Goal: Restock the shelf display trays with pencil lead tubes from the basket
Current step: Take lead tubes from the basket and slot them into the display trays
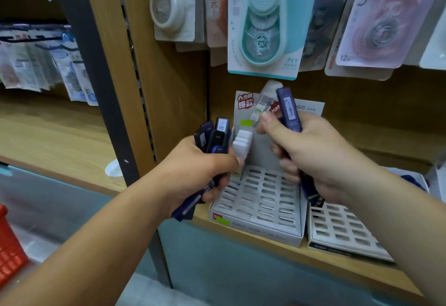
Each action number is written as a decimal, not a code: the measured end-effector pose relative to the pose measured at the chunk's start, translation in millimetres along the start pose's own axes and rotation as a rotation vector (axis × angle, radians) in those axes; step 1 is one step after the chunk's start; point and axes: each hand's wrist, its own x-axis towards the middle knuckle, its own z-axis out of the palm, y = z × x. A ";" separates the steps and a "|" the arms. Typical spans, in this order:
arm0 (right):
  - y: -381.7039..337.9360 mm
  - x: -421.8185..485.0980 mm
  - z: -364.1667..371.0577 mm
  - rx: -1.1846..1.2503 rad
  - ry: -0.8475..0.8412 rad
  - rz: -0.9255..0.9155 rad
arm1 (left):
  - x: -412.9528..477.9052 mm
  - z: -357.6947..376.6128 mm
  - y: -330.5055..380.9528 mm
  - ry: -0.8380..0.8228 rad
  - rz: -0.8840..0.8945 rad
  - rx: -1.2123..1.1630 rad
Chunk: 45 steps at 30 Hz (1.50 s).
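Most slots in the display tray [255,228] are sitting empty, so restocking is seemingly only beginning. The left hand [193,168] is clamping its fingers round several lead tubes [212,139]; the right hand [311,156] is gripping one tube [288,110] above it.

The tray [265,227] sits on the shelf [391,141], with a few tubes [241,140] standing in its back-left corner. A second tray [337,229] lies just right of it, packs [265,23] hang above it, and the basket [9,245] is well to its lower left.
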 end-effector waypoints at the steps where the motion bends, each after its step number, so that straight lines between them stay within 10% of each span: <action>1: 0.0 -5.4 -5.0 0.096 -0.037 0.059 | 0.2 5.1 1.6 -0.019 -0.002 -0.045; 9: 6.0 -47.1 -17.4 0.134 -0.115 0.102 | 12.8 58.4 0.6 0.056 0.090 -0.476; 17: 5.2 -53.8 -41.7 0.431 -0.135 0.252 | 13.7 72.8 -0.3 0.004 0.136 -0.333; 33: 1.1 -58.2 -107.1 0.749 0.170 -0.021 | 14.6 165.2 14.3 -0.174 0.138 0.011; 45: 7.0 -58.9 -159.6 -0.331 0.377 -0.255 | 14.4 152.6 25.4 -0.095 0.184 0.093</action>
